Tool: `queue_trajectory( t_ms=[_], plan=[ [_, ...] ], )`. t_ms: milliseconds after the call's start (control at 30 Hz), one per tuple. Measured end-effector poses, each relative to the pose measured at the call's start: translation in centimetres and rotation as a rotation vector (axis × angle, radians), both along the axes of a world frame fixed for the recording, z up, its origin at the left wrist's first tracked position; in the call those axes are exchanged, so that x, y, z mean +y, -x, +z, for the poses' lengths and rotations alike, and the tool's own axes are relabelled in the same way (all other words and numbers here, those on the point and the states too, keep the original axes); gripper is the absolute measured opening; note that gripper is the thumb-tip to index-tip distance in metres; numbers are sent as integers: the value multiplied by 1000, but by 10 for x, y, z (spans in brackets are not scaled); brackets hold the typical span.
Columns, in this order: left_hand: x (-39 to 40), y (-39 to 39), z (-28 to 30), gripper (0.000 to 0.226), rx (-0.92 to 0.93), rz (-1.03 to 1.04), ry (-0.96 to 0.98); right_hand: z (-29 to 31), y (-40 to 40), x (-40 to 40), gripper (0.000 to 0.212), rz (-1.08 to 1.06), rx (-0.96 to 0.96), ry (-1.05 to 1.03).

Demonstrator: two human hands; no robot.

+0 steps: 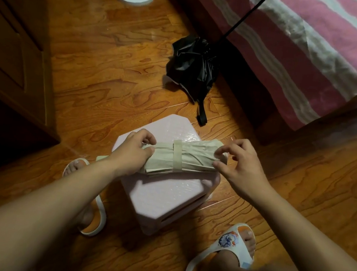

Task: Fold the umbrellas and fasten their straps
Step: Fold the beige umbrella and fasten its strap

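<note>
Beige folded umbrella (184, 157) lying across pink stool (160, 198), strap (177, 156) wrapped round its middle. Could roll off the stool edge or loosen if let go unevenly. Gripped at one end by left hand (136, 152), pinched at the other by right hand (240, 163); black umbrella (192, 67) unfolded on floor beyond.

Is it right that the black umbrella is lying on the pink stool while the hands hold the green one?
Not quite. In the head view the black umbrella lies on the floor by the bed. Both hands do hold the green umbrella, on the pink stool.
</note>
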State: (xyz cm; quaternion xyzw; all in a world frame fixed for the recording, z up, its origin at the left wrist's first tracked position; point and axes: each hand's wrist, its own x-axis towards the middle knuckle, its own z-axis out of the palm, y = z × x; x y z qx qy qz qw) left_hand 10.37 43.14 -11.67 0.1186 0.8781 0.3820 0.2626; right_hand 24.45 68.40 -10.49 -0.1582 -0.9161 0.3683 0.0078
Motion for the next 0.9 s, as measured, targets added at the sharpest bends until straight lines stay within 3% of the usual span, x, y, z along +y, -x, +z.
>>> queue_trajectory(
  t_ms=[233, 333, 433, 633, 800, 900],
  plan=[
    [-1, -2, -1, 3, 6, 37, -58, -2, 4, 4, 24, -22, -6, 59],
    [-4, -5, 0, 4, 36, 22, -76, -5, 1, 0, 25, 103, 120, -170],
    [-6, -4, 1, 6, 23, 1, -107, -9, -2, -1, 24, 189, 116, -289],
    [-4, -1, 2, 3, 15, -1, -73, -7, 5, 2, 19, 58, 37, -159],
    [-3, 0, 1, 12, -33, 37, -53, -1, 9, 1, 12, -22, -55, 80],
    [0, -2, 2, 19, -4, 60, -13, -5, 11, -5, 16, -68, -61, 18]
  ],
)
